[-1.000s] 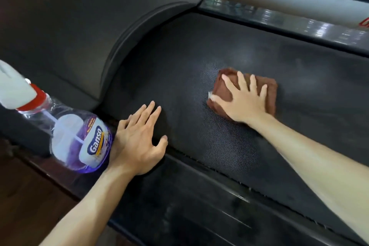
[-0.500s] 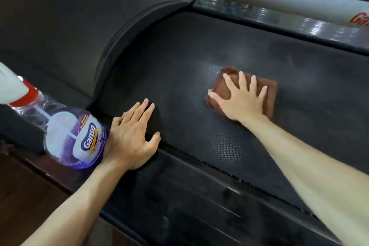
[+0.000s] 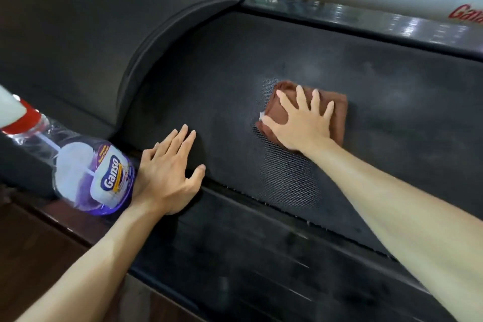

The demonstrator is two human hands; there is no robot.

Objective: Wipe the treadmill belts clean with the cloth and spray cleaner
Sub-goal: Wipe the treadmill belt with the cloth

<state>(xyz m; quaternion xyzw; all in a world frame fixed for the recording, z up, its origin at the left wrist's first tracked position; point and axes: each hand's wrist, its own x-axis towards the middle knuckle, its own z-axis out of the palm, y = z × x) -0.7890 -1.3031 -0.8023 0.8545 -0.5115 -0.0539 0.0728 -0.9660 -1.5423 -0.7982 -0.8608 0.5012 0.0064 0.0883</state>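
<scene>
Cloth: a brown cloth, folded into a thick rough rectangle, with a small white tag or edge showing at its near-left corner; it lies flat on the belt, right of the belt's middle.
Cloth and fingers: the right hand lies palm-down on top of the cloth, its fingers straight and spread, pressing rather than curling round it; the fingertips reach close to the cloth's far edge, the thumb lies along its left edge by the white tag, and a strip of cloth shows bare past the little finger on the right.
Belt: a dark, finely textured treadmill belt, with pale smudges on it beyond and to the right of the cloth.
Left hand: the left hand rests flat on the belt's near edge, fingers straight and close together, thumb out to the right, holding nothing; it is well apart from the cloth.
Spray bottle: a clear spray bottle with purple liquid, a white label, a red collar and a white head lies tilted just beside the left wrist; whether it touches cannot be told.
Surroundings: a black curved cover rises at the belt's left end; a shiny side rail runs along the far edge.
</scene>
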